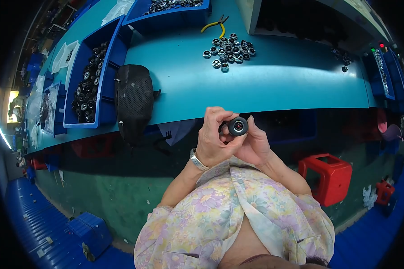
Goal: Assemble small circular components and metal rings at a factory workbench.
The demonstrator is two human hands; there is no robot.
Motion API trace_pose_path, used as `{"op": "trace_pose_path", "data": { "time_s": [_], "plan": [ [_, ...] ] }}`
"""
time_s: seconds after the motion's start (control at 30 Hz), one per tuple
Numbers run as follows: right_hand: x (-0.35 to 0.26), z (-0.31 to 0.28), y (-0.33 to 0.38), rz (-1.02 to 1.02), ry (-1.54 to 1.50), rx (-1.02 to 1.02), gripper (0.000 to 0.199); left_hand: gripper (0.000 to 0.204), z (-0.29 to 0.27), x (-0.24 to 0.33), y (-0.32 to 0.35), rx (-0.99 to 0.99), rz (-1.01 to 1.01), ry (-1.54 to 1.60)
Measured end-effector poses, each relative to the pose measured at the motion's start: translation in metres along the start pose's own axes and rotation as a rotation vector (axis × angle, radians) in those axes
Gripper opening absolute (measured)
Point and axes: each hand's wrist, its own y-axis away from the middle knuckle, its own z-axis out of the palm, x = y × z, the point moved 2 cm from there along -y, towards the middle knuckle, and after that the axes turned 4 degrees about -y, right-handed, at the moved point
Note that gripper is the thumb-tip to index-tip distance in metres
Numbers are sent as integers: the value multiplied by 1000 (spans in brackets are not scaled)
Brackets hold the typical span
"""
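My left hand [213, 139] and my right hand [256, 143] are brought together in front of the teal workbench's [278, 80] near edge. Both hold one small black cylindrical part [238, 126] with a shiny round end and a red centre facing up. The fingers of each hand wrap its sides. A silver bracelet sits on my left wrist. On the bench beyond lies a cluster of several similar small black and silver round parts [229, 50].
Yellow-handled pliers [216, 24] lie behind the cluster. A blue bin [90, 76] of black parts stands at the left, another blue bin [170, 11] at the back. A black mesh pouch [133, 101] hangs over the bench edge. A red stool [327, 175] stands on the floor at right.
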Motion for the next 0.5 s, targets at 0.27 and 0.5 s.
{"op": "trace_pose_path", "data": {
  "time_s": [0.27,0.5],
  "plan": [
    [3,6,-4,-24,48,32,52,57,-15,5,-2,-3,8,-81],
    [12,15,3,-93,286,130,55,43,-32,9,4,120,-11,94]
  ]
}}
